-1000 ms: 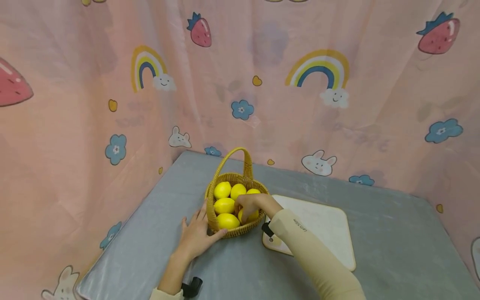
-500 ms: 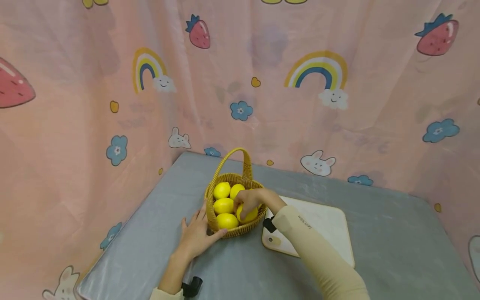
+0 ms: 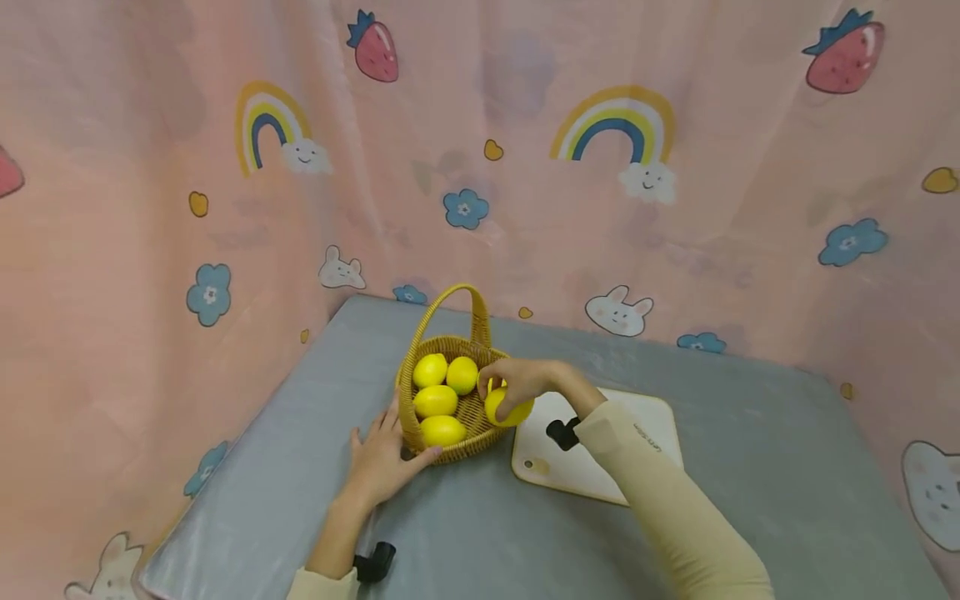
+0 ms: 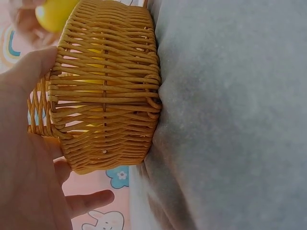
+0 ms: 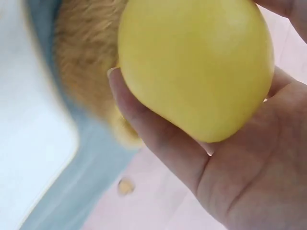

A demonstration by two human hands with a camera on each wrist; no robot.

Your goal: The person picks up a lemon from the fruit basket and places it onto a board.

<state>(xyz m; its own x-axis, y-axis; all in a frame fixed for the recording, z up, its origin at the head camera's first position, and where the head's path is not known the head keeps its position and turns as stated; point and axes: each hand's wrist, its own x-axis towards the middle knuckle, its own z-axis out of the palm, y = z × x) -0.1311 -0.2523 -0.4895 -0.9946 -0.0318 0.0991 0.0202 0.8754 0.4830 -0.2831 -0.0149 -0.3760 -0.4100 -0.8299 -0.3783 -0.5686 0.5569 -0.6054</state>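
My right hand (image 3: 528, 379) pinches a yellow lemon (image 3: 516, 412) between curled fingers and thumb, just above the right rim of a woven basket (image 3: 474, 447). In the right wrist view this lemon (image 5: 192, 67) fills the space between fingers and palm. Several other lemons (image 3: 436, 402) lie in the basket; the hand covers part of its right side. With fingers spread and mostly straight, my left hand (image 3: 382, 467) touches the basket's left side, its thumb along the near rim. From the left wrist, the thumb meets the rim and the basket (image 4: 108, 96) stands on the cloth.
A white cutting board (image 3: 555, 458) with a hole near one corner lies right of the basket, partly under the right forearm. Grey cloth (image 3: 765, 467) covers the table. The basket's tall arched handle (image 3: 417, 337) rises over its left part. A pink printed curtain (image 3: 540, 242) hangs behind.
My right hand has lifted the lemon from the basket's front right and moved it rightward over the rim. The left hand keeps its place at the basket. The head view has shifted slightly.
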